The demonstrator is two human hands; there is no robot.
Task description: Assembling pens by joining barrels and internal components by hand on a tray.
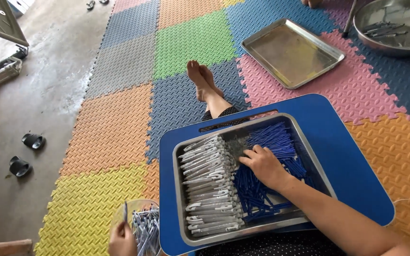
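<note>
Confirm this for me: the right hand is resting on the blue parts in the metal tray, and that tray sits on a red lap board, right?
Not quite. The right hand does rest on the blue parts in the metal tray, but the lap board under it is blue, not red, as the head view shows.

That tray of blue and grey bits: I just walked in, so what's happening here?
A person sits on the foam mats with a blue lap board holding a metal tray. Their right hand rests on the blue sticks, beside rows of grey clips. Their left hand holds one piece over a clear bowl.
</note>
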